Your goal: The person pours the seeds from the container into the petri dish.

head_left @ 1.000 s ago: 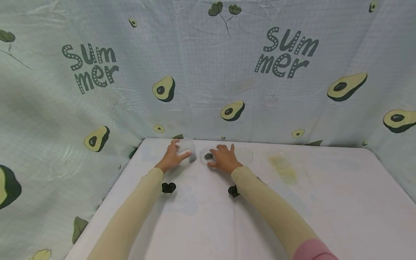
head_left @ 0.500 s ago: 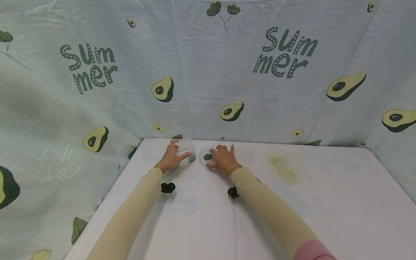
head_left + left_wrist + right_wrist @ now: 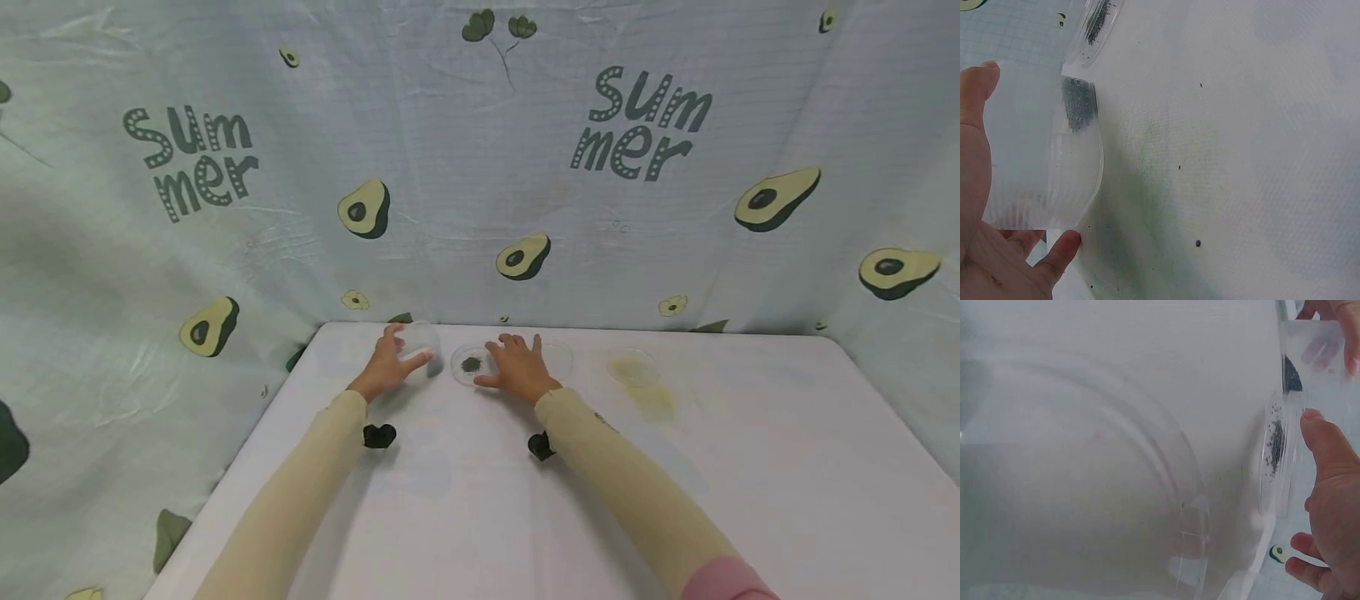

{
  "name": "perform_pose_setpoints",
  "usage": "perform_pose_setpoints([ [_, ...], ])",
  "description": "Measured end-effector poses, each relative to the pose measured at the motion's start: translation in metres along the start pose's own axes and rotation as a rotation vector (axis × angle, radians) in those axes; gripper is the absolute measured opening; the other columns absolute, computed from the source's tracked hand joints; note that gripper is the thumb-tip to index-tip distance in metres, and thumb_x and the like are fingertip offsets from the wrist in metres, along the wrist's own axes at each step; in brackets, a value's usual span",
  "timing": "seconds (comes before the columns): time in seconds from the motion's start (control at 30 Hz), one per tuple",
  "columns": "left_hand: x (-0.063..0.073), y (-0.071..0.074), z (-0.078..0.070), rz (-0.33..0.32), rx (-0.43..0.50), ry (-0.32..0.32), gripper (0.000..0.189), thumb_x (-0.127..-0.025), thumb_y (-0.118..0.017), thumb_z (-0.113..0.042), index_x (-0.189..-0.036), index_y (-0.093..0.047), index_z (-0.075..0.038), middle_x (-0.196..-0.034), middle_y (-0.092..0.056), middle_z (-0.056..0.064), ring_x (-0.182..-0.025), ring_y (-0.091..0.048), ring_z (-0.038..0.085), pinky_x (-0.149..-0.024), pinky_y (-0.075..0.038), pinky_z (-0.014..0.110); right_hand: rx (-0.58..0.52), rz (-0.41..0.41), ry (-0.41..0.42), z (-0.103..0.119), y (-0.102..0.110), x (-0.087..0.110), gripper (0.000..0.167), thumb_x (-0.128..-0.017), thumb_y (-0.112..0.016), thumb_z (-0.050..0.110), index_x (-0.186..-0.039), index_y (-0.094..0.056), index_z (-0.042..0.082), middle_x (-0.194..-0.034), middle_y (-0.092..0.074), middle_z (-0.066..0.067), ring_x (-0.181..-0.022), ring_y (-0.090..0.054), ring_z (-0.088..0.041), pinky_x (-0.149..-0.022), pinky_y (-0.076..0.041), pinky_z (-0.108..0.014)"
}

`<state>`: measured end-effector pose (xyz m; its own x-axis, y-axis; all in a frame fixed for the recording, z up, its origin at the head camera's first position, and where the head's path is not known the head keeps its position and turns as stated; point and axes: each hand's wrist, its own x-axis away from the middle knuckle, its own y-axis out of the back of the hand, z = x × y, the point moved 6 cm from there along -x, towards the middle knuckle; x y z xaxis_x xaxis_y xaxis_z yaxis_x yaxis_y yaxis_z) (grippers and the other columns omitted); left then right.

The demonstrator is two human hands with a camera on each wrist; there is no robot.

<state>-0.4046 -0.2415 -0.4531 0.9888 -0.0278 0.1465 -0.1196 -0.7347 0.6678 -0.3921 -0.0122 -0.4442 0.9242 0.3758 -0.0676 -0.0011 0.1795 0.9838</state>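
Note:
My left hand (image 3: 384,365) holds a clear plastic cup (image 3: 420,337) at the back left of the table, thumb and fingers on either side of it. Dark granules (image 3: 1079,103) show low inside this cup in the left wrist view. Just right of it lies a clear petri dish (image 3: 462,375) with a small heap of dark granules (image 3: 471,365). My right hand (image 3: 521,367) is at the dish's right side, fingers spread; it hides part of that edge in the head view. In the right wrist view the thumb (image 3: 1329,440) is right beside the dish's rim.
A second clear round dish (image 3: 558,358) sits just beyond my right hand. Farther right is another clear dish (image 3: 633,365) over a yellow print. A few dark specks (image 3: 1198,243) lie on the white tablecloth (image 3: 465,517). An avocado-printed curtain (image 3: 450,167) rises behind.
The right hand has shifted slightly right from the granule dish, uncovering more of it. The left hand and cup stay put; the head view has turned slightly right.

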Motion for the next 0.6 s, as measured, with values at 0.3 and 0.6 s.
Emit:
perform_pose_setpoints([
  [0.3,0.0,0.001,0.0,0.013,-0.006,-0.014,0.094,-0.087,-0.064,-0.054,-0.151,-0.009,-0.013,-0.151,-0.025,0.024,-0.14,-0.031,0.04,-0.113,-0.03,0.057,0.0,-0.013,-0.004,-0.014,0.0,0.004,0.075,-0.084,-0.063,0.061,-0.141,-0.049,0.015,-0.145,-0.046,-0.013,-0.137,-0.04,-0.033,-0.113,-0.019,-0.068],
  [0.6,0.002,0.0,-0.002,0.026,-0.006,-0.026,0.092,-0.088,-0.063,-0.053,-0.151,-0.008,-0.013,-0.151,-0.025,0.024,-0.139,-0.031,0.041,-0.113,-0.029,0.058,0.019,-0.022,-0.039,-0.035,0.005,0.01,0.075,-0.084,-0.062,0.061,-0.141,-0.048,0.015,-0.144,-0.046,-0.013,-0.136,-0.041,-0.033,-0.113,-0.019,-0.068],
])
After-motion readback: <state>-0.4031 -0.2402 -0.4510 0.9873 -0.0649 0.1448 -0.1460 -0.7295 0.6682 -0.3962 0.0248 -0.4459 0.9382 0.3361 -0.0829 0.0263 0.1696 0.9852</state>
